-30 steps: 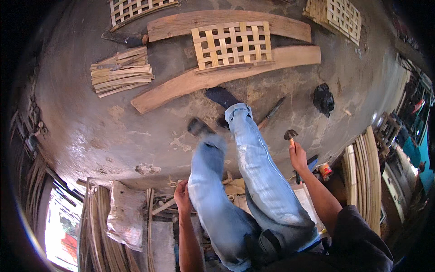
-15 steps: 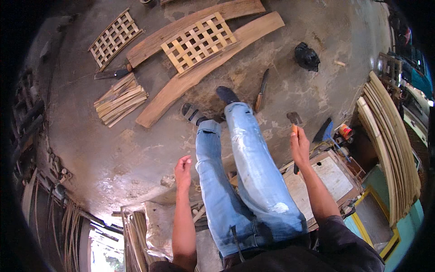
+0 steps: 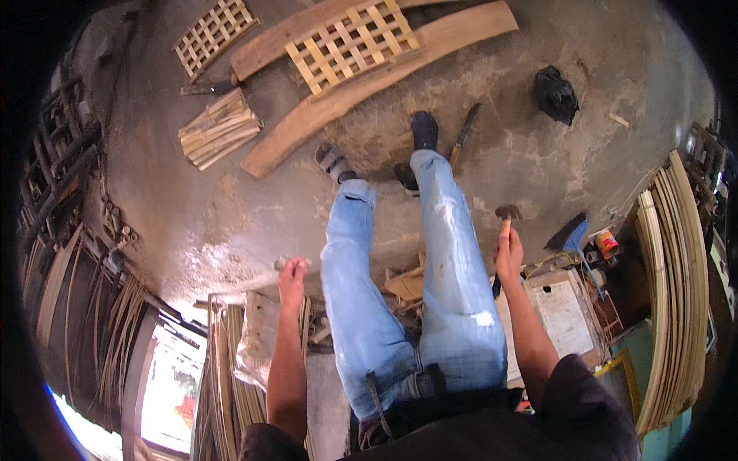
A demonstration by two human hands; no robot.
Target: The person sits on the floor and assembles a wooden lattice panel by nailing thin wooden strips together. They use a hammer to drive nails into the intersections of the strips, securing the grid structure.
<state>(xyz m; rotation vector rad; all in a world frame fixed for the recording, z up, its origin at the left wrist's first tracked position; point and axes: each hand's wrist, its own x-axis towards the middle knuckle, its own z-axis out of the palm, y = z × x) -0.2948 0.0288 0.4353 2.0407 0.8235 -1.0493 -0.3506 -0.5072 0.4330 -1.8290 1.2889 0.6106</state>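
In my right hand (image 3: 508, 256) is a hammer (image 3: 507, 212) with a dark metal head and an orange handle. Its head stands out beyond my closed fingers, and a dark part of it shows below the hand. My left hand (image 3: 292, 283) hangs beside my left knee with its fingers curled in. Anything within those fingers is hidden or too small to make out. Ahead, a woven slat panel (image 3: 354, 44) rests across a long curved wooden plank (image 3: 369, 86). A second woven panel (image 3: 213, 36) lies to its left, near a bundle of thin slats (image 3: 221, 129).
A long knife (image 3: 465, 132) lies by my right foot. A knife with a dark handle (image 3: 209, 88) is beside the slats. To the right are a black plastic bag (image 3: 556, 95), a blue brush (image 3: 569, 233), a red can (image 3: 606, 244), a low wooden table (image 3: 565, 323) and stacked curved boards (image 3: 676, 284).
My view and body have shifted, so the floor items appear farther up and to the right. My right foot has stepped forward. The hammer stays in my right hand; my left fingers remain curled.
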